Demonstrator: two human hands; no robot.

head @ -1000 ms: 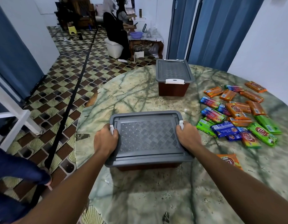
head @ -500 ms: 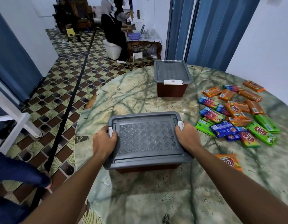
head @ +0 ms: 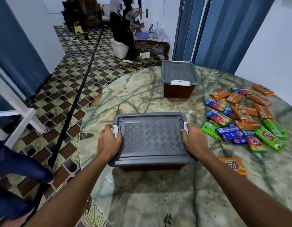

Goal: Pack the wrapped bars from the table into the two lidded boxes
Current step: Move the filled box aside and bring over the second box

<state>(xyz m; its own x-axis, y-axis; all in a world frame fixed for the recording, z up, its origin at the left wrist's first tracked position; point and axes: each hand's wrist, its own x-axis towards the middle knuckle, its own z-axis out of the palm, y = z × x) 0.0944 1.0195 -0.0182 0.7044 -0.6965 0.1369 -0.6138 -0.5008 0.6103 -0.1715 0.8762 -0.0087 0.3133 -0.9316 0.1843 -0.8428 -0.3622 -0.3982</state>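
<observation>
A brown box with a grey lid (head: 151,136) stands in front of me on the round marble table (head: 158,202). My left hand (head: 109,141) grips the white latch on its left end and my right hand (head: 193,141) grips the white latch on its right end. A second lidded box (head: 178,74), its lid on and its white front latch down, stands farther back. Several wrapped bars (head: 243,118) in orange, green and blue lie in a loose pile to the right. One orange bar (head: 232,165) lies apart, near my right forearm.
The table's left edge drops to a patterned tile floor (head: 60,99). A white frame (head: 16,110) stands at the left. Two people (head: 120,28) sit at a small table far back. Blue doors (head: 223,30) stand behind the table.
Both hands stay on the near box's end latches. The left white latch shows more from under my fingers than before. The camera has tilted slightly, nothing else moved.
</observation>
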